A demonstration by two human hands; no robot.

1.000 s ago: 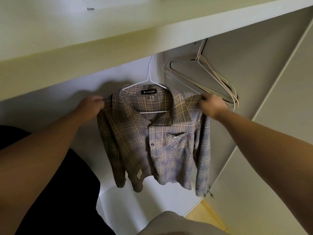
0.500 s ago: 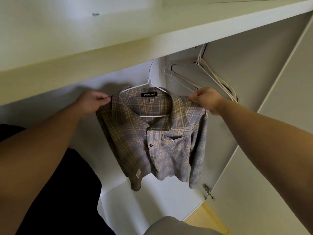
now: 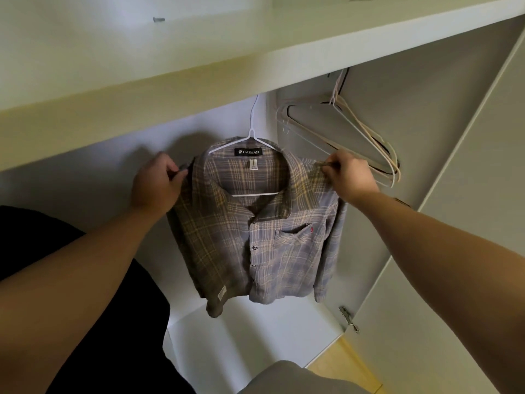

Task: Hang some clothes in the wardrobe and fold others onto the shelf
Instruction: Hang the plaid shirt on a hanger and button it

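A plaid grey and tan shirt [image 3: 255, 240] hangs on a white hanger [image 3: 251, 132] inside the wardrobe, under the white shelf [image 3: 199, 66]. The hanger's hook runs up behind the shelf edge, so the rail is hidden. My left hand [image 3: 156, 186] grips the shirt's left shoulder. At the right shoulder seam, my right hand [image 3: 350, 177] pinches the fabric. The collar faces me with a black label showing.
Several empty hangers [image 3: 355, 132] hang to the right of the shirt. The open wardrobe door [image 3: 454, 251] with a hinge [image 3: 349, 319] stands at right. Black clothing [image 3: 71, 308] hangs at lower left. The white wardrobe floor [image 3: 255, 336] lies below.
The shirt and both hands have risen slightly in view, and the shirt now hangs straighter. Each hand keeps its hold on a shoulder.
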